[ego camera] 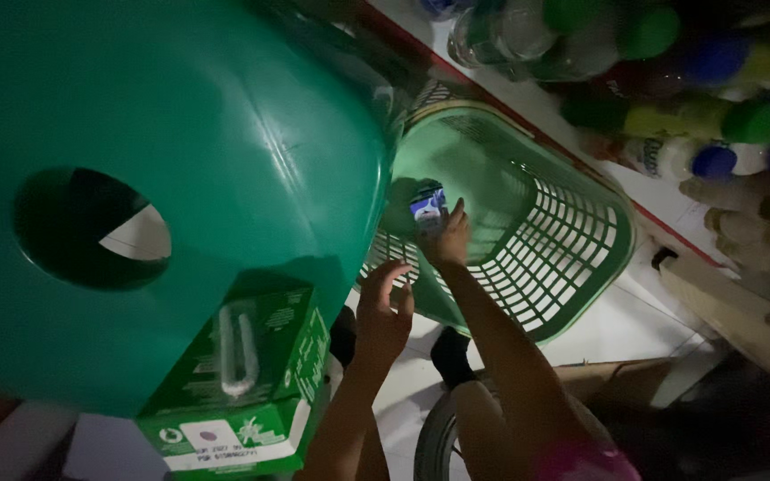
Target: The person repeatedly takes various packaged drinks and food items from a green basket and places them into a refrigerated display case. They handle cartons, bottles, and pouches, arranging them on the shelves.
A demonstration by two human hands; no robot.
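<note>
My right hand (pixel 446 240) reaches into a light green plastic basket (pixel 572 258) on the floor and grips a small blue and white carton (pixel 427 206). My left hand (pixel 382 313) hovers open just outside the basket's near rim, fingers curled and apart, holding nothing. It is close to the edge of a large green plastic stool (pixel 251 151). A green carton with a drinking straw on its side (pixel 247 374) lies on the stool's near edge, left of my left forearm.
The green stool with a round hole (pixel 91 230) fills the left half of the view. A white shelf with a red edge (pixel 581 142) runs past the basket, packed with several bottles with coloured caps (pixel 697 98). White floor tiles (pixel 617 330) show below the basket.
</note>
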